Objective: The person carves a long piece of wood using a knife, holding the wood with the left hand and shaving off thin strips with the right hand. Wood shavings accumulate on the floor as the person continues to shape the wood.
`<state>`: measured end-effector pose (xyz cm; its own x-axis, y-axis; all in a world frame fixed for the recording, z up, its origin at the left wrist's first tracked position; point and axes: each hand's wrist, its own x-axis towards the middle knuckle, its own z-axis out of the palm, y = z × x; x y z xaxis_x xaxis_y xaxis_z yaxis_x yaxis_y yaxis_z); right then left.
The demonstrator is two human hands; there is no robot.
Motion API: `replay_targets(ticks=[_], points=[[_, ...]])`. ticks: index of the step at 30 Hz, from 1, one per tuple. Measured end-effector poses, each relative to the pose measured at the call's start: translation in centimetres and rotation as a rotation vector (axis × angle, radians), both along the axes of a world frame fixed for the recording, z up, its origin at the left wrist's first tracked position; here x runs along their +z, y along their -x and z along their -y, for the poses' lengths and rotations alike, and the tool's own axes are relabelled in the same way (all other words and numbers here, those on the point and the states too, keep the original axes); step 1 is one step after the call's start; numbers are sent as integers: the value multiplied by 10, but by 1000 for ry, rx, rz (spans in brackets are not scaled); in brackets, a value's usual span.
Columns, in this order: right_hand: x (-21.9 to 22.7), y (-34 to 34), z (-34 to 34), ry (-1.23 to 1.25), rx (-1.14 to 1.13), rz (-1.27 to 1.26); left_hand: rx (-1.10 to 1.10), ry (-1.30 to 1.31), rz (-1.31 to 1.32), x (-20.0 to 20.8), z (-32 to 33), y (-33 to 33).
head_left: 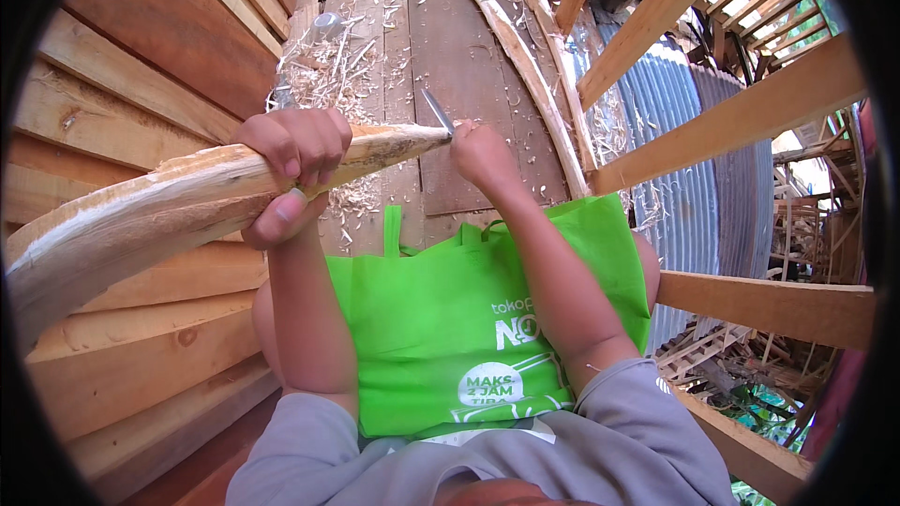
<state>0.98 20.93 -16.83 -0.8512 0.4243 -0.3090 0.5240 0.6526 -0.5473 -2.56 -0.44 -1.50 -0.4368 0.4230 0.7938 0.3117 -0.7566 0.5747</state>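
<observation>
A long, thick piece of pale, peeled wood (159, 199) runs from the left edge toward the middle and narrows to a point at its right end. My left hand (295, 169) is wrapped round it a short way back from that tip. In my right fist (483, 157) is a knife (437, 112), its blade slanting up and to the left beside the tip. The fist hides the knife's handle. Over my lap lies a green cloth bag (422, 319) with white print, below both hands.
Wood shavings (333, 75) cover part of the plank floor (459, 37), near a clear cup (327, 26). Two long peeled sticks (525, 61) lie along the right side. A plank wall (141, 84) stands left; wooden rails (722, 136) and corrugated metal sheets (670, 197) are right.
</observation>
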Motion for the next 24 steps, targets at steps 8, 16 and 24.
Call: replay_targets(ticks=[8,16,24], points=[[17,-7,-1,97,-19,26,-4,4,-10,-2,4,-1],[6,-5,-4,161,-62,-59,18,10,-12,0,2,-1],[10,-9,-3,129,-77,-19,20,14,-1,-2,5,-3]])
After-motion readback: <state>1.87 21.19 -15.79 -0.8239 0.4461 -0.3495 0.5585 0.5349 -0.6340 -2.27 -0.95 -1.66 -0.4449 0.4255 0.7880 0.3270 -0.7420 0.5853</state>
